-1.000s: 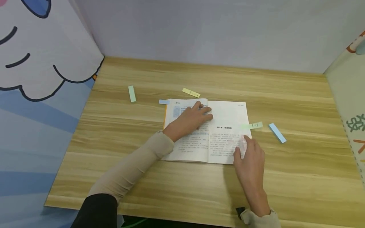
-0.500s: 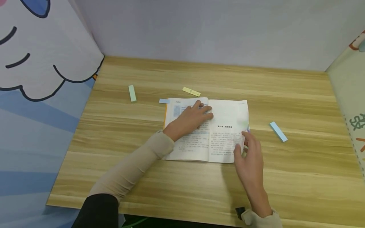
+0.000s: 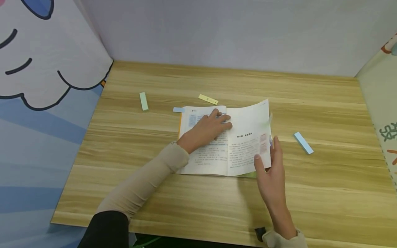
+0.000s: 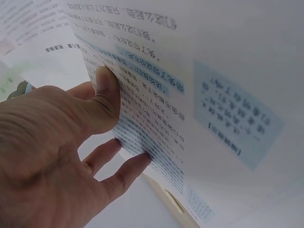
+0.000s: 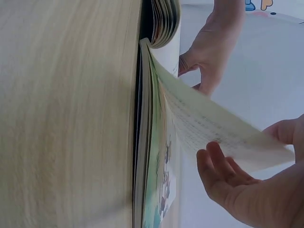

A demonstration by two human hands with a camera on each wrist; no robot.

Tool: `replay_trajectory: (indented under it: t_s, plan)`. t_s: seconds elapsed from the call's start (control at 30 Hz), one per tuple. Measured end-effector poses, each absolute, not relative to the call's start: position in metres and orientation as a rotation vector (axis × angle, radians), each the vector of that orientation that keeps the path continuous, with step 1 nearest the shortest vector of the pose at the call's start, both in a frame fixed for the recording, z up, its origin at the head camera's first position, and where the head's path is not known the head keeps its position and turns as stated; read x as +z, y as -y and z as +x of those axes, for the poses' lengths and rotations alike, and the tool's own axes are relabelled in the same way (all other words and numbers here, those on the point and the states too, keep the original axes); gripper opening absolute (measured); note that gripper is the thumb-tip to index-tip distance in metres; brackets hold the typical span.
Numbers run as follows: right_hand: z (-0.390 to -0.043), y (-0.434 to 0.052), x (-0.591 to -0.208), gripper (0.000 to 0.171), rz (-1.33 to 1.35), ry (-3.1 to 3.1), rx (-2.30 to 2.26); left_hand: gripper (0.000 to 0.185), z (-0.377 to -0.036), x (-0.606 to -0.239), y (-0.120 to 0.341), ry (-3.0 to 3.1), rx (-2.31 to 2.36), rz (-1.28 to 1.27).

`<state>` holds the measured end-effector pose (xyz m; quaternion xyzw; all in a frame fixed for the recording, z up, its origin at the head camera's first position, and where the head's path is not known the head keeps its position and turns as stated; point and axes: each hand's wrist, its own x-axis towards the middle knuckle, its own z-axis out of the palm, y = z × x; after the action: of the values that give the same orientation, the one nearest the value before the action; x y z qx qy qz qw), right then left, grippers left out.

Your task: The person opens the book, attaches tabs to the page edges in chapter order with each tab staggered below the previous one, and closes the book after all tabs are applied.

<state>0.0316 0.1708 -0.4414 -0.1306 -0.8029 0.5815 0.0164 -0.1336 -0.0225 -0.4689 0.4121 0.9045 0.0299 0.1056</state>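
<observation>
An open book [image 3: 223, 141] lies near the middle of the wooden counter [image 3: 186, 203]. Its left page is pressed flat by the left hand [image 3: 206, 131], fingers straight. The right page's outer edge is pinched and lifted by the right hand [image 3: 270, 172]; the turn looks barely begun. 3 sticky tabs lie loose: green [image 3: 143, 101], yellow [image 3: 208, 99], blue [image 3: 303, 143].

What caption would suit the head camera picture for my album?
Left hand presses the open book flat while the right hand lifts its right-hand page on a wooden desk.
</observation>
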Motion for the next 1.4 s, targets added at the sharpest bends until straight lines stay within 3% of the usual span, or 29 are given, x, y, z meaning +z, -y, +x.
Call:
replay_trajectory:
  t_s: [0.23,0.5,0.8,0.9,1.07,1.4]
  plan:
    - [0.034,-0.166,-0.449,0.077,-0.27,2.568,1.906,0.059,-0.138,-0.467,0.023,-2.632,0.128,1.175]
    - [0.045,-0.156,-0.462,0.055,-0.106,2.824,1.769,0.065,-0.133,-0.474,0.03,-2.617,0.2,1.104]
    - [0.045,-0.149,-0.468,0.06,0.029,3.0,1.465,0.075,-0.121,-0.474,0.038,-2.725,0.113,1.048]
    - [0.042,-0.144,-0.469,0.072,0.107,3.046,1.317,0.079,-0.114,-0.47,0.045,-2.749,0.07,0.983]
    - [0.041,-0.136,-0.469,0.092,0.184,3.088,1.117,0.069,-0.093,-0.461,0.065,-2.785,0.127,0.913]
    - [0.046,-0.123,-0.469,0.092,0.307,3.143,0.737,0.056,-0.038,-0.451,0.099,-2.932,0.325,0.83]
